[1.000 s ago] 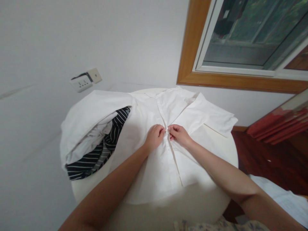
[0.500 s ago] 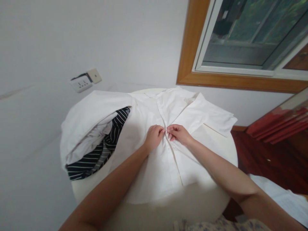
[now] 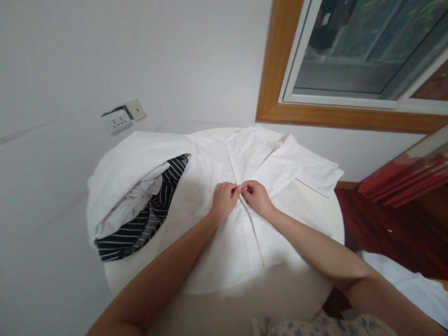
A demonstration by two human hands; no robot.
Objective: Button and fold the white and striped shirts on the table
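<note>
A white short-sleeved shirt (image 3: 213,256) is spread on a pale, round-edged table (image 3: 196,315), seen from above. Its thin cloth is softly creased, with folds drawn toward the middle of the button band, where the front edge is pinched between thumb and fingers by the left hand (image 3: 225,199) and the right hand (image 3: 259,197). The two hands are brought together, fingertips almost touching; whether a button is held between them cannot be told. Below the hands, the edge of the band is traced as a narrow dark slit down toward the hem. On the right, a wide, flat sleeve (image 3: 317,172) is stretched out to the table's rim. On the left, a rounded mound is formed by smooth white fabric (image 3: 140,151), under which crumpled folds and black cloth with thin white stripes (image 3: 128,238) are exposed. Behind the table, a plain matte wall (image 3: 196,60) is fitted with a boxy plastic socket (image 3: 118,121) and framed at the right by the honey-coloured wood of a window frame (image 3: 346,116). Beyond, a pleated red curtain (image 3: 406,179) is hung above a dark reddish floor (image 3: 374,224).
</note>
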